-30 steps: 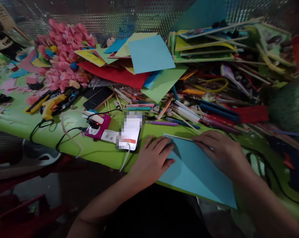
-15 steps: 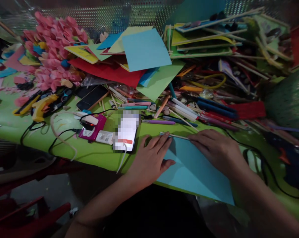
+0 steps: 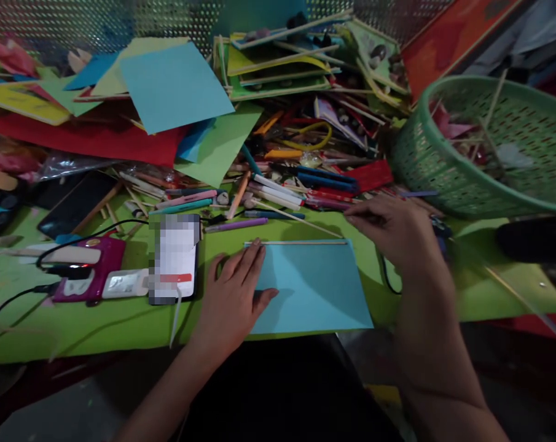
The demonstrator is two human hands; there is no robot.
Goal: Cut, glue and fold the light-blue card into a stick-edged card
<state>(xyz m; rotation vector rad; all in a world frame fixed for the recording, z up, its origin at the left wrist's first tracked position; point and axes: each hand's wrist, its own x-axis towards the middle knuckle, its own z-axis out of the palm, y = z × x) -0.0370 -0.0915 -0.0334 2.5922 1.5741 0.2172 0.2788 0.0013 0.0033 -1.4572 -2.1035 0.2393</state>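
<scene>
A light blue sheet of paper lies on the green tabletop near its front edge. Along its top edge runs a thin wooden stick. My left hand rests flat on the paper's left side, fingers stretched out, with fingertips on the stick's left end. Off the paper, my right hand hovers beyond its upper right corner. Its fingers are loosely bent, and I see nothing in them.
A lit phone and a purple power strip with cables lie left. Behind are pens, sticks and stacked coloured sheets. A green basket stands right, near a dark object.
My view has turned right, bringing the basket into sight. My right hand has let go of the stick and moved right, off the paper. My left hand stays on the paper and stick.
</scene>
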